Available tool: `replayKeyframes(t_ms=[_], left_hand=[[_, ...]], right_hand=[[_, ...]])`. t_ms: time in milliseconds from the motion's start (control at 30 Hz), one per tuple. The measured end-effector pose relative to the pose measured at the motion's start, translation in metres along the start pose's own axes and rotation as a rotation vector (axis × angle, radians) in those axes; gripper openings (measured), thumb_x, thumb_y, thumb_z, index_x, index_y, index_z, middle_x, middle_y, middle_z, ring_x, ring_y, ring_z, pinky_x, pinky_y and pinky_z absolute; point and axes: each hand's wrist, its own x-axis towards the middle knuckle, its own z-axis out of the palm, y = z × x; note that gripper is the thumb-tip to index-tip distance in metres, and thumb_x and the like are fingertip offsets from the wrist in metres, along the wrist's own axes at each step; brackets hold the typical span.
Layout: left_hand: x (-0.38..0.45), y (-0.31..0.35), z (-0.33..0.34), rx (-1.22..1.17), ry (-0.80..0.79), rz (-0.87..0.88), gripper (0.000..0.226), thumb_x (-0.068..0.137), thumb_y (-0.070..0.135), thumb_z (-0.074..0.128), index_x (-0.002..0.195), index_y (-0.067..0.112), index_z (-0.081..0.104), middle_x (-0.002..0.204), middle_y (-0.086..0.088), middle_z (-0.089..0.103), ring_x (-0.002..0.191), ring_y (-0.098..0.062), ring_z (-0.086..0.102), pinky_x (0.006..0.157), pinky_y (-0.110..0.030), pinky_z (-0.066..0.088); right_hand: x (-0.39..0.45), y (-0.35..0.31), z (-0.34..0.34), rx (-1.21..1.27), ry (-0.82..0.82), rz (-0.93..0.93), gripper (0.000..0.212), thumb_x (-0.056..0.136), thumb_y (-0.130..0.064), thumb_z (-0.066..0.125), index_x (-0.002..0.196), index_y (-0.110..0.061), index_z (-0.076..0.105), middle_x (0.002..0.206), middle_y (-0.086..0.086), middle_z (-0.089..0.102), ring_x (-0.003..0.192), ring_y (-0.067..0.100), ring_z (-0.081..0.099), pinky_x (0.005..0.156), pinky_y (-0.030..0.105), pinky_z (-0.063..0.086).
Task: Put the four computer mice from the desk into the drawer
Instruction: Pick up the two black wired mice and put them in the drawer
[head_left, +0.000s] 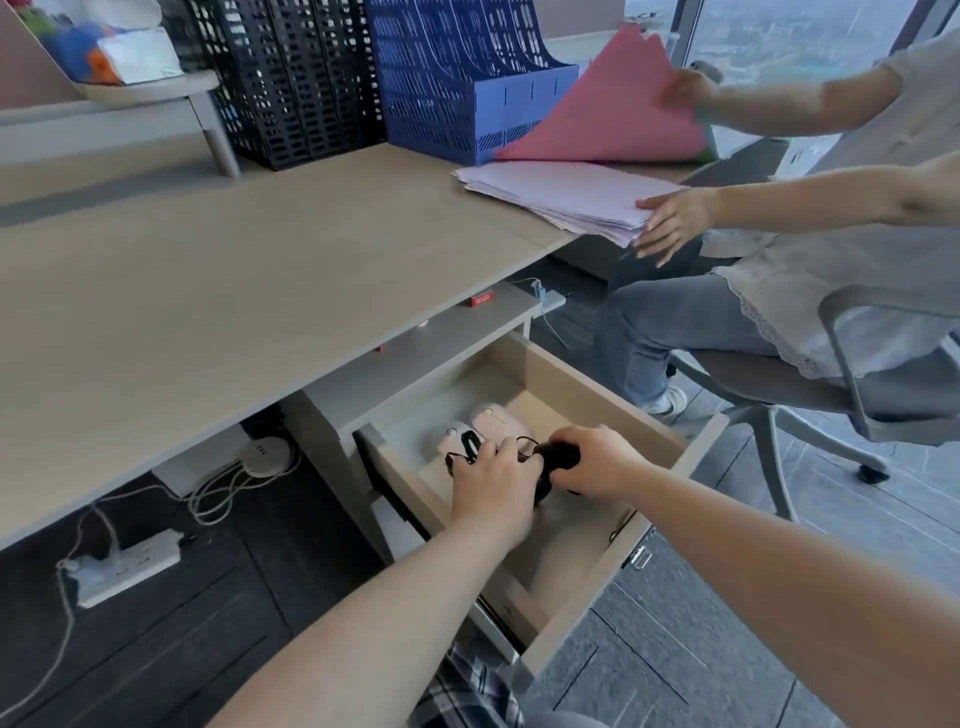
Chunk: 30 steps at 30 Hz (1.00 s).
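The wooden drawer (582, 387) under the desk stands pulled out. Two pale mice lie side by side at its back: a white mouse (453, 435) and a pinkish mouse (496, 422). Both my hands are inside the drawer. My right hand (597, 462) is closed on a black mouse (560, 456). My left hand (493, 488) grips a dark object with a black cable (470, 446) looping over the white mouse; the hand hides most of that object, so I cannot tell whether it is another mouse.
The desk top (208, 291) stretches to the left. Black file racks (291, 78) and a blue file rack (462, 78) stand at its back. A person on a chair (852, 384) to the right handles a paper stack (571, 197) and pink sheets (618, 104). A power strip (124, 569) lies on the floor.
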Motion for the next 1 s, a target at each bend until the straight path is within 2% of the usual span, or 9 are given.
replayKeyframes(t_ms=[167,300,367,467,533,633,733,900,1000], left_hand=[[0.001,0.002,0.014,0.004,-0.044,-0.022,0.034,0.091,0.018,0.050,0.125,0.024,0.052,0.136,-0.009,0.043,0.125,-0.032,0.039,0.091,-0.047,0.038],[0.005,0.001,0.023,-0.008,-0.109,-0.016,0.032,0.091,0.016,0.051,0.122,0.022,0.053,0.131,-0.011,0.044,0.125,-0.033,0.037,0.094,-0.050,0.039],[0.009,0.000,0.027,-0.009,-0.173,0.001,0.040,0.087,0.025,0.060,0.126,0.022,0.049,0.136,-0.010,0.037,0.129,-0.033,0.034,0.098,-0.055,0.039],[0.015,-0.005,0.031,-0.105,-0.309,-0.005,0.067,0.075,0.052,0.070,0.130,0.022,0.043,0.137,-0.010,0.031,0.131,-0.034,0.029,0.098,-0.056,0.042],[0.019,-0.008,0.033,-0.184,-0.324,-0.033,0.061,0.076,0.048,0.067,0.126,0.020,0.045,0.132,-0.012,0.035,0.127,-0.036,0.033,0.098,-0.055,0.043],[0.024,-0.013,0.036,-0.170,-0.322,-0.059,0.053,0.080,0.032,0.065,0.126,0.017,0.042,0.128,-0.014,0.036,0.122,-0.036,0.037,0.096,-0.053,0.045],[0.026,-0.013,0.038,-0.161,-0.331,-0.065,0.049,0.082,0.027,0.064,0.125,0.016,0.042,0.127,-0.014,0.036,0.121,-0.036,0.038,0.095,-0.052,0.046],[0.027,-0.013,0.036,-0.143,-0.364,-0.071,0.053,0.079,0.030,0.068,0.124,0.018,0.042,0.126,-0.012,0.035,0.118,-0.037,0.041,0.093,-0.054,0.047],[0.024,-0.013,0.030,-0.113,-0.378,-0.049,0.052,0.081,0.036,0.065,0.125,0.018,0.044,0.127,-0.012,0.035,0.116,-0.038,0.042,0.093,-0.053,0.047]], right_hand=[[0.013,0.001,0.010,-0.067,-0.069,-0.002,0.052,0.072,-0.031,0.063,0.123,-0.026,0.054,0.120,0.014,0.055,0.108,0.031,0.053,0.088,0.036,0.049],[0.021,0.005,0.020,-0.111,-0.095,-0.020,0.056,0.075,-0.023,0.064,0.130,-0.019,0.049,0.120,0.019,0.047,0.115,0.034,0.048,0.096,0.039,0.048],[0.023,0.006,0.023,-0.129,-0.112,-0.025,0.058,0.079,-0.020,0.062,0.135,-0.019,0.046,0.123,0.019,0.045,0.118,0.034,0.046,0.100,0.037,0.046],[0.028,0.007,0.028,-0.147,-0.123,-0.026,0.055,0.080,-0.021,0.060,0.134,-0.024,0.047,0.124,0.015,0.047,0.113,0.034,0.052,0.096,0.035,0.045],[0.033,0.009,0.032,-0.152,-0.119,-0.034,0.052,0.077,-0.024,0.060,0.128,-0.028,0.051,0.119,0.013,0.051,0.108,0.032,0.054,0.091,0.035,0.047],[0.037,0.010,0.035,-0.176,-0.137,-0.032,0.049,0.077,-0.023,0.056,0.125,-0.027,0.053,0.118,0.014,0.054,0.105,0.031,0.056,0.084,0.029,0.043],[0.036,0.010,0.034,-0.181,-0.133,-0.033,0.052,0.080,-0.019,0.056,0.132,-0.024,0.050,0.121,0.015,0.049,0.108,0.034,0.055,0.089,0.033,0.046],[0.031,0.008,0.030,-0.156,-0.100,-0.044,0.048,0.085,-0.019,0.053,0.133,-0.020,0.050,0.126,0.015,0.048,0.115,0.034,0.053,0.098,0.040,0.048],[0.022,0.003,0.017,-0.062,0.028,-0.015,0.042,0.089,-0.019,0.051,0.131,-0.018,0.052,0.129,0.013,0.052,0.118,0.032,0.054,0.099,0.039,0.047]])
